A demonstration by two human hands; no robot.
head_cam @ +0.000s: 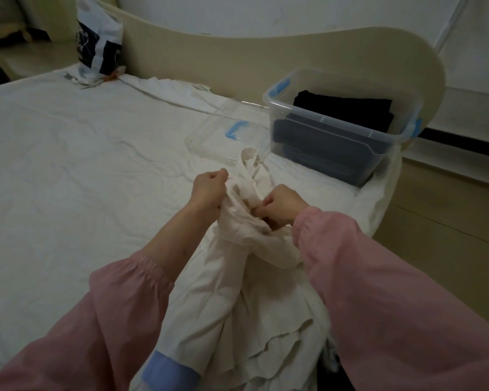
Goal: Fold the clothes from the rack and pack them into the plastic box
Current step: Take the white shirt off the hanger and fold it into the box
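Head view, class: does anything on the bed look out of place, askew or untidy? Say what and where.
Nothing is damaged or spilled. The clear lid lies loose on the bed, left of the plastic box. A white cloth lies rumpled along the headboard. The cream garment is bunched, not yet folded.

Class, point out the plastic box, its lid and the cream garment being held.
box [347,126], head view, front rim.
lid [235,130], head view, blue clip.
garment [237,277], head view, hanging middle part.
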